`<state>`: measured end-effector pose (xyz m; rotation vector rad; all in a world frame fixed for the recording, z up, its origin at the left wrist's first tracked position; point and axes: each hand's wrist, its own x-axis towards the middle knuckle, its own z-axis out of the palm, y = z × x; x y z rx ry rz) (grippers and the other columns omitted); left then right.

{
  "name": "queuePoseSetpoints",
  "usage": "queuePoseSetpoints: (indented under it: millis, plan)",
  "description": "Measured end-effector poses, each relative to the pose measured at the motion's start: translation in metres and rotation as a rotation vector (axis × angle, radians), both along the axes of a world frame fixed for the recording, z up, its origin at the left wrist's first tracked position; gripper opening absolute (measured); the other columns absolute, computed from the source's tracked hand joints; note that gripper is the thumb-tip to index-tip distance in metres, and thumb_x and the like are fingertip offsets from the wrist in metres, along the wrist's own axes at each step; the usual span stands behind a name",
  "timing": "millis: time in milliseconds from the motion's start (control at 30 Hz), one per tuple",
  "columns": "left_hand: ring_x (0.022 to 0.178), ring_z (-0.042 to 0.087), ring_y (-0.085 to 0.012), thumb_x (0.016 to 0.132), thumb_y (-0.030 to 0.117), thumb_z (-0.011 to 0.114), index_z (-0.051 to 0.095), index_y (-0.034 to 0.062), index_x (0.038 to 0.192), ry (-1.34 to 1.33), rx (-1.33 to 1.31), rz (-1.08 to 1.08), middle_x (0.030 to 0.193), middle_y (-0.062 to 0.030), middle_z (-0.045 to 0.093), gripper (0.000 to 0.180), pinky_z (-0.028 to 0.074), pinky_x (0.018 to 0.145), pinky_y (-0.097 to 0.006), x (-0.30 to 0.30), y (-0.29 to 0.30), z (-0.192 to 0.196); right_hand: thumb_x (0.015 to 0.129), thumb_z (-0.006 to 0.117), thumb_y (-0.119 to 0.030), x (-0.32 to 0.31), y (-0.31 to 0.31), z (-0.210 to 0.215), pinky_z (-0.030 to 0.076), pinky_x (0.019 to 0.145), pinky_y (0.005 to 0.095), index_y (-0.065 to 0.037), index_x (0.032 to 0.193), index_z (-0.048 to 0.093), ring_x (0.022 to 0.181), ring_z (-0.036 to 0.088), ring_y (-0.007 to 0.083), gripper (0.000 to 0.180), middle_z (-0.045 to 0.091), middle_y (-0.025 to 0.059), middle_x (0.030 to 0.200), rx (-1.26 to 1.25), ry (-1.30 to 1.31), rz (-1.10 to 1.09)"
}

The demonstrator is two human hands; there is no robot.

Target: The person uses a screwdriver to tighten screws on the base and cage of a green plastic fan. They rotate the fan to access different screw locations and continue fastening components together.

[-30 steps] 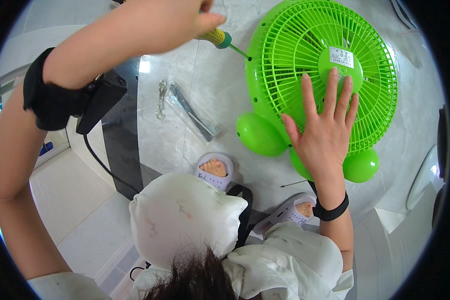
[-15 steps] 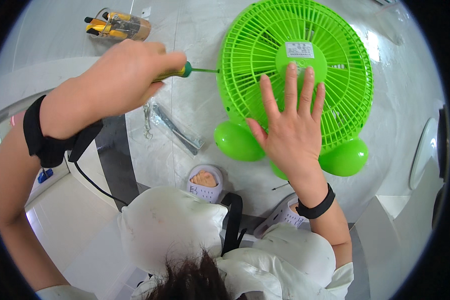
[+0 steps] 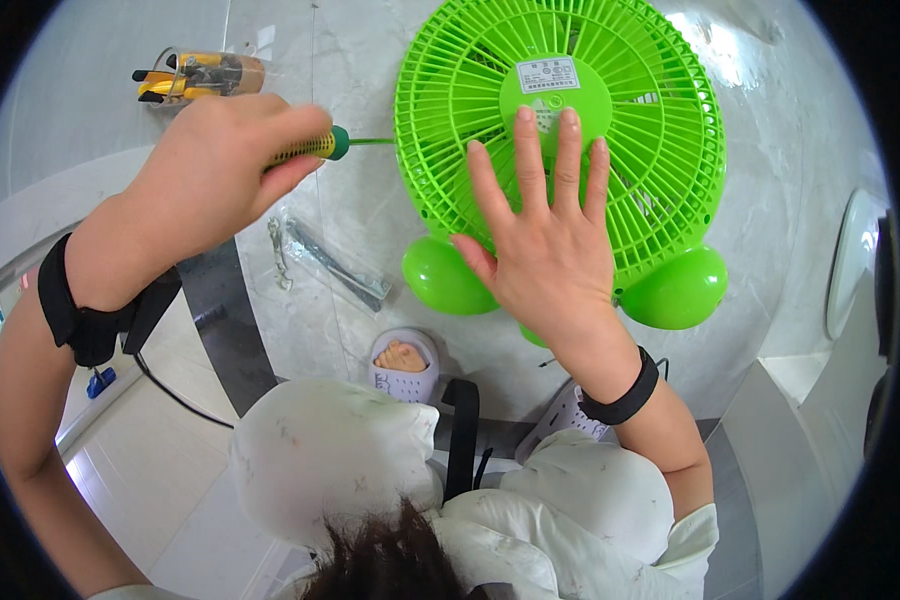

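the green fan (image 3: 570, 130) lies grille-up on the pale marbled floor (image 3: 370, 230), its two rounded feet toward the person. right hand (image 3: 545, 245): grip open, palm and spread fingers pressed flat on the grille. left hand (image 3: 220, 170): grip closed around the yellow-green handle of a screwdriver (image 3: 335, 145), shaft level, tip at the fan's left rim. a clear bag of metal parts (image 3: 335, 265) lies just left of the fan. a container of tools (image 3: 200, 75) sits well apart, upper left.
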<state>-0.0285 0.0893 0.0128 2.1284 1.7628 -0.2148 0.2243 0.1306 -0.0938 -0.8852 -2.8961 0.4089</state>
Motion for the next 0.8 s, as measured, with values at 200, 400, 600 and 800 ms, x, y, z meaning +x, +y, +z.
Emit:
queuePoseSetpoints:
  millis: [200, 400, 600, 800]
  plan:
    - [0.048, 0.051, -0.0083, 0.09, 0.024, 0.066, 0.058, 0.0088, 0.107, -0.585, -0.705, 1.429, 0.077, -0.0058, 0.063, 0.024, 0.039, 0.038, -0.02, -0.011, 0.018, 0.013, 0.086, 0.057, -0.052, 0.0, -0.001, 0.0, 0.014, 0.111, 0.0668, -0.018, 0.14, 0.048, 0.139, 0.021, 0.051, 0.064, 0.031, 0.0227, 0.151, 0.012, -0.017, 0.007]
    - [0.058, 0.056, -0.0166, 0.086, 0.016, 0.065, 0.058, 0.0018, 0.097, -0.18, -0.191, 0.33, 0.072, -0.0103, 0.061, 0.019, 0.044, 0.053, -0.031, -0.026, -0.016, -0.007, 0.087, 0.057, -0.052, -0.004, -0.004, 0.0, 0.014, 0.11, 0.0666, -0.018, 0.141, 0.046, 0.139, 0.021, 0.0513, 0.065, 0.031, 0.0223, 0.151, 0.07, -0.052, 0.017]
    - [0.067, 0.059, -0.0247, 0.08, 0.013, 0.069, 0.061, -0.0009, 0.099, -0.043, -0.135, 0.163, 0.075, -0.0148, 0.06, 0.025, 0.048, 0.066, -0.034, -0.016, -0.016, 0.007, 0.087, 0.058, -0.052, -0.002, -0.005, 0.004, 0.015, 0.111, 0.0653, -0.019, 0.143, 0.044, 0.139, 0.021, 0.0508, 0.067, 0.029, 0.0197, 0.153, 0.12, -0.097, 0.03]
    - [0.067, 0.063, -0.0315, 0.079, 0.028, 0.067, 0.067, 0.0013, 0.092, -0.208, -0.159, 0.652, 0.072, -0.0164, 0.065, 0.029, 0.049, 0.063, -0.039, -0.005, -0.035, 0.059, 0.086, 0.059, -0.051, 0.003, -0.005, 0.001, 0.018, 0.111, 0.0641, -0.022, 0.145, 0.041, 0.139, 0.022, 0.0488, 0.069, 0.03, 0.0179, 0.153, 0.156, -0.077, 0.015]
